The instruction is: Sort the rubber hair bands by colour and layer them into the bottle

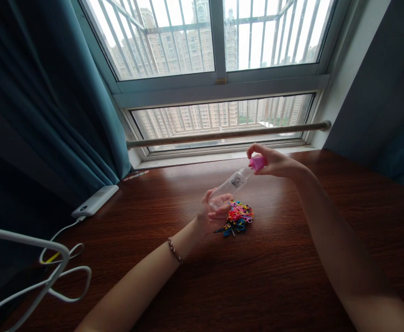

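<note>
A clear plastic bottle [226, 188] with a small barcode label is tilted up to the right, its base in my left hand [216, 211]. The fingers of that hand wrap round the bottle's lower end. My right hand [270, 161] pinches a pink cap [257, 163] at the bottle's neck. Whether the cap touches the neck I cannot tell. Just below the bottle, a heap of colourful rubber bands [239, 216] lies on the dark wooden table, partly hidden by my left fingers.
On the wooden table [257, 281], a white power bank [96, 201] with a plugged-in white cable [67, 295] lies at the left beside the blue curtain [94, 106]. A barred window [219, 87] and a horizontal rail [229, 134] stand behind the table.
</note>
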Demonstrator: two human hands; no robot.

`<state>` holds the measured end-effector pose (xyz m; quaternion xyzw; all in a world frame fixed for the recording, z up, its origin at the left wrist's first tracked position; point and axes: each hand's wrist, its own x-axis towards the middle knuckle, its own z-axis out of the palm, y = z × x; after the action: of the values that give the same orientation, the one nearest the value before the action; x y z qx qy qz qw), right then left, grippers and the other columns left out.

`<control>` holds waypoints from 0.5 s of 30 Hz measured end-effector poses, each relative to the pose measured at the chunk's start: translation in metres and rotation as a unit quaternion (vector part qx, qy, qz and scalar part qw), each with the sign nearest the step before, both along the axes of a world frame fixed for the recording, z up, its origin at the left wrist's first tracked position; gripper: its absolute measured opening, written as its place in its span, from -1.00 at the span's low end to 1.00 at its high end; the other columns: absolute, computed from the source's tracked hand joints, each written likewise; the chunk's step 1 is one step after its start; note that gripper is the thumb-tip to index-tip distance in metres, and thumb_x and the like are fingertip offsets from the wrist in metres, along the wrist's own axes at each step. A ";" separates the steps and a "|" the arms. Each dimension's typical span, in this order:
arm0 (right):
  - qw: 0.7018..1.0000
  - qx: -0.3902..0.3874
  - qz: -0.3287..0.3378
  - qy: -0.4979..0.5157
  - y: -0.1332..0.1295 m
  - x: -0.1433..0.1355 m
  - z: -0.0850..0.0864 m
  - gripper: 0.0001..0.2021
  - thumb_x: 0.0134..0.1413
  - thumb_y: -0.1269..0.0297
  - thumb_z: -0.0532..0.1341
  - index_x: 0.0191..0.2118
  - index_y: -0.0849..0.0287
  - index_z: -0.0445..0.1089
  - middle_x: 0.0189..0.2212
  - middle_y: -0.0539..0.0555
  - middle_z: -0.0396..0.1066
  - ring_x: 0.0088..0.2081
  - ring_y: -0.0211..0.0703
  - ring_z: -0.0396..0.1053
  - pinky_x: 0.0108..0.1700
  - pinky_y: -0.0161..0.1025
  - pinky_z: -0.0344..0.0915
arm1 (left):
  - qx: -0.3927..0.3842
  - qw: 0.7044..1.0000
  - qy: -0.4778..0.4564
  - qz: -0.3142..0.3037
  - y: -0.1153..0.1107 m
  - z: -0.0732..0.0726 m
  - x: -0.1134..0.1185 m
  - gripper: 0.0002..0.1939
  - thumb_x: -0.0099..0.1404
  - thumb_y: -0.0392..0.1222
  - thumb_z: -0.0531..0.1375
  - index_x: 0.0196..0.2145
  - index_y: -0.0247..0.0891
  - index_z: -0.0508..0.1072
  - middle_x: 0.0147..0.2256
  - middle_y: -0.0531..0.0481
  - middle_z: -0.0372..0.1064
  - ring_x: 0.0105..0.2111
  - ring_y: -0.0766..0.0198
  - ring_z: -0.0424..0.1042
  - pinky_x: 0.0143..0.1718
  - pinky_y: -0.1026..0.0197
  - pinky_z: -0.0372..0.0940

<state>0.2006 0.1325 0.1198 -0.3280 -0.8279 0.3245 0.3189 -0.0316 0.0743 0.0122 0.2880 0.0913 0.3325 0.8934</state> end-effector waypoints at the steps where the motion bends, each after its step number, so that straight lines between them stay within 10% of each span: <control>1: 1.000 -0.009 -0.013 0.014 0.001 0.002 0.000 -0.62 -0.27 0.42 0.25 -0.20 0.18 0.22 -0.44 -0.06 0.28 -0.45 -0.36 0.22 -0.48 -0.43 0.12 | 0.003 1.000 0.007 0.007 0.000 0.000 0.000 -0.58 0.20 0.09 -0.02 -0.30 -0.37 0.32 -0.70 0.17 0.00 -0.84 0.61 -0.20 -0.87 0.53 -0.24; 9: 0.961 -0.262 0.086 0.018 0.004 -0.012 -0.012 -0.61 -0.36 0.35 0.35 -0.27 0.18 0.29 -0.36 -0.01 0.29 -0.46 -0.37 0.28 -0.46 -0.40 0.25 | 0.003 0.990 0.036 0.140 -0.008 0.004 0.012 -0.57 0.16 0.01 0.05 -0.06 -0.26 0.31 -0.41 -0.10 0.32 -0.57 0.44 0.20 -0.56 0.41 0.13; 15: 0.961 -0.252 0.115 0.013 -0.009 -0.043 -0.021 -0.61 -0.30 0.27 0.34 -0.22 0.23 0.35 -0.54 -0.06 0.29 -0.54 -0.42 0.24 -0.55 -0.47 0.16 | 0.009 0.993 0.036 0.111 -0.009 0.006 0.013 -0.52 0.13 -0.01 0.08 -0.07 -0.38 0.30 -0.35 -0.18 0.35 -0.53 0.41 0.26 -0.51 0.38 0.17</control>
<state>0.1579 0.1236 0.0986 -0.2965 -0.7471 0.5614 0.1967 -0.0181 0.0653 0.0186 0.2958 0.1516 0.4200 0.8445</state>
